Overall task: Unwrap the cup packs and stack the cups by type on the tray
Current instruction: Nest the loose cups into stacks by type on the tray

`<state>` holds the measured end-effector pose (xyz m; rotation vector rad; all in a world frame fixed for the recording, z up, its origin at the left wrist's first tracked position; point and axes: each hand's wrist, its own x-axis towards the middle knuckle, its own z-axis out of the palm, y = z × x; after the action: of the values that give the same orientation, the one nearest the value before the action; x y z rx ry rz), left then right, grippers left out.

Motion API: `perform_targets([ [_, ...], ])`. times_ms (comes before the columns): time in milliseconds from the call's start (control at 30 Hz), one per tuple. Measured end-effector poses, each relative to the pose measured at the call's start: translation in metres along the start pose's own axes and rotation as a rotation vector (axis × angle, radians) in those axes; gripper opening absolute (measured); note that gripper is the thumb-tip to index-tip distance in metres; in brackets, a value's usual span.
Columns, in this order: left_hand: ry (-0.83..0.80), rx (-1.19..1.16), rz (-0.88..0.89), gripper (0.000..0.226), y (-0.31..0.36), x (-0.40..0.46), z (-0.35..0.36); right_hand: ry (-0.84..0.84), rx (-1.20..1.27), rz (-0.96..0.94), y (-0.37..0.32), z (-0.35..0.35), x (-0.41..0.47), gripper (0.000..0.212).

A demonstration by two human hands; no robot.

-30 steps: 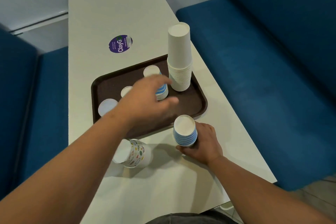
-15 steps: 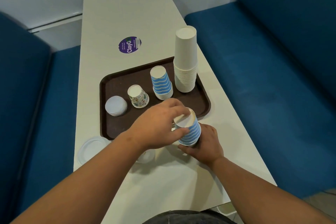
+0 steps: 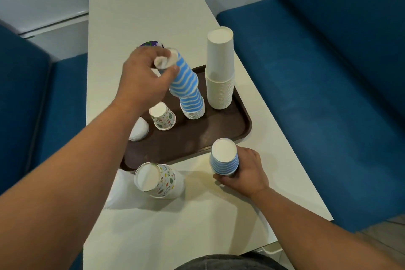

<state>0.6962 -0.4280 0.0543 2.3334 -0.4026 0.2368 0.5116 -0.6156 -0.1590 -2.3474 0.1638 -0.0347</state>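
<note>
Where the brown tray (image 3: 221,136) occupies the centre of the frame on the white desk (image 3: 140,6), four groups of inverted cups noted on it. Tall plain white stack (image 3: 219,76) at the tray's upper right. Blue striped stack (image 3: 192,105) just to its left, near but apart. Single patterned cup (image 3: 163,116) left of that, upright on its rim. Small white cups (image 3: 138,129) at the tray's left edge, partly hidden behind the forearm.

Left hand (image 3: 144,76), above centre of the frame, grip closed by fingertips and thumb around the closed end of a blue striped cup (image 3: 183,76). Cup tilted, its open end lowered over the top of the blue striped stack, not seated square.

Right hand (image 3: 245,171), lower right of centre, off the tray and just beside its near edge. Grip wrapped round a short blue striped batch (image 3: 224,160) standing inverted on the desk, thumb at its base.

Patterned batch (image 3: 158,180) lower centre, on the desk just below the tray's near edge, leaning left, resting on crumpled clear wrapping (image 3: 118,193). Whether the wrapping encloses it: cannot tell.

Purple round sticker (image 3: 151,44) on the desk beyond the tray, mostly hidden behind the left hand. Blue bench seats (image 3: 317,72) along both sides of the desk.
</note>
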Motion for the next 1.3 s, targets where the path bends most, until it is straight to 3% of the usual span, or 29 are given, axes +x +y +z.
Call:
perform_targets([
  [167,-0.115,0.134,-0.044,0.029,-0.013,0.026,0.028,0.001,0.017,0.022,0.000,0.000,-0.001,0.085],
  [333,-0.469,0.327,-0.112,0.044,-0.028,0.014,0.055,0.004,0.008,0.028,0.000,0.001,-0.001,0.086],
  [400,-0.469,0.305,-0.100,0.049,-0.025,0.010,0.050,0.006,0.011,0.029,-0.001,0.000,-0.001,0.085],
  [600,-0.375,0.169,0.096,0.049,0.020,-0.046,0.028,-0.015,-0.001,0.023,-0.002,-0.001,-0.001,0.082],
  [667,-0.535,0.141,0.187,0.057,0.031,-0.075,0.031,-0.014,0.007,-0.007,-0.003,-0.002,0.000,0.078],
  [767,-0.771,0.278,0.303,0.059,0.032,-0.107,0.048,0.008,0.022,-0.027,-0.006,-0.003,0.001,0.064],
  [1000,-0.674,0.252,0.281,0.043,0.020,-0.124,0.057,-0.013,-0.008,-0.047,-0.002,0.000,0.004,0.060],
  [1300,-0.518,0.090,0.260,0.038,0.019,-0.120,0.044,-0.006,-0.040,-0.040,-0.003,0.000,0.004,0.057],
])
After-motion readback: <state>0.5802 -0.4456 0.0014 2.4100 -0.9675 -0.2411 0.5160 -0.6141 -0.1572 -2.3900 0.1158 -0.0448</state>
